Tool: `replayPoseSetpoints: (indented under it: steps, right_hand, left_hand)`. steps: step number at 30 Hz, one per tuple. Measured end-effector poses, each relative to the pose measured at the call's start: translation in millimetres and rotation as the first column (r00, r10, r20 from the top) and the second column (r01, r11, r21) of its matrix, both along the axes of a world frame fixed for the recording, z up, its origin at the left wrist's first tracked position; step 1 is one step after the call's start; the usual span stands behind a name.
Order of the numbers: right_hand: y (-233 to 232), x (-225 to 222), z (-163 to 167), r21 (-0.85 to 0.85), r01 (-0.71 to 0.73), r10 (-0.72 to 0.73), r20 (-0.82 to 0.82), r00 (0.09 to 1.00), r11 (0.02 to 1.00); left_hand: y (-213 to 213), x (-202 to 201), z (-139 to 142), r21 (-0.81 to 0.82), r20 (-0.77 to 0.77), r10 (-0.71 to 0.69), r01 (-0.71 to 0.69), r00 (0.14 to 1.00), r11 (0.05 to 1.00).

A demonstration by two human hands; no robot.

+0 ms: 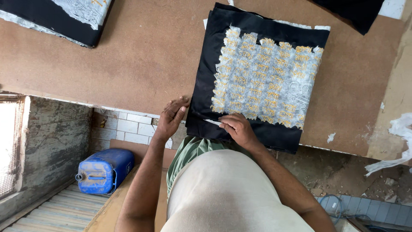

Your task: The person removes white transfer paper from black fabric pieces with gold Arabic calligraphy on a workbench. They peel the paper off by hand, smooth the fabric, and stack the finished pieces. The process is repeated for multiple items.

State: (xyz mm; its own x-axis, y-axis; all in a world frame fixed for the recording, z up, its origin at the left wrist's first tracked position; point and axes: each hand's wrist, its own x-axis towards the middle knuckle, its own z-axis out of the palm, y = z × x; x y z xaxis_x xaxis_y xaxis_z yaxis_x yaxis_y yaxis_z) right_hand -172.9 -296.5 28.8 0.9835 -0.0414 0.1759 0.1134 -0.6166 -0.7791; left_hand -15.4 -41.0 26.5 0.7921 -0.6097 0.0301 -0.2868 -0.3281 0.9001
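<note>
A brown board table [146, 47] fills the upper part of the head view, its near edge running above a tiled wall and a bare concrete floor. The left hand [171, 116] lies flat at that edge, fingers spread and grasping nothing, its fingertips touching the left border of a stack of black fabric [206, 86]. The right hand [237, 128] rests on the stack's near edge with fingers curled; it seems to pinch a thin white strip [213, 122] of backing there, though the grip is too small to read for sure. Just beyond the right hand, on top of the black cloth, lies a whitish backing sheet covered with rows of gold embroidery [264, 77]. The stack slightly overhangs the table's near edge. A second black pile with embroidery [64, 15] sits at the far left corner, well apart. Torn white scraps [397, 137] lie at the right. Below, on the floor, lies a blue plastic canister [103, 169].
</note>
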Motion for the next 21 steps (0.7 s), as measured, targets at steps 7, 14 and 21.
replayPoseSetpoints:
  steps: [7, 14, 21]
  right_hand:
    - [-1.7, 1.4, -5.9, 0.167, 0.042, -0.026, -0.102, 0.995, 0.985]
    - [-11.8, 6.1, 0.1, 0.278, -0.009, 0.064, -0.188, 0.98, 0.96]
    - [-17.4, 5.5, -10.7, 0.361, 0.043, 0.06, -0.271, 0.961, 0.932]
  left_hand:
    - [-19.4, -27.4, 18.5, 0.422, -0.169, 0.326, -0.23, 0.93, 0.877]
    - [-37.6, -55.4, 12.4, 0.274, -0.805, 0.387, -0.298, 0.45, 0.914]
    - [-39.1, -55.5, 11.4, 0.192, -0.83, 0.322, -0.309, 0.456, 0.931]
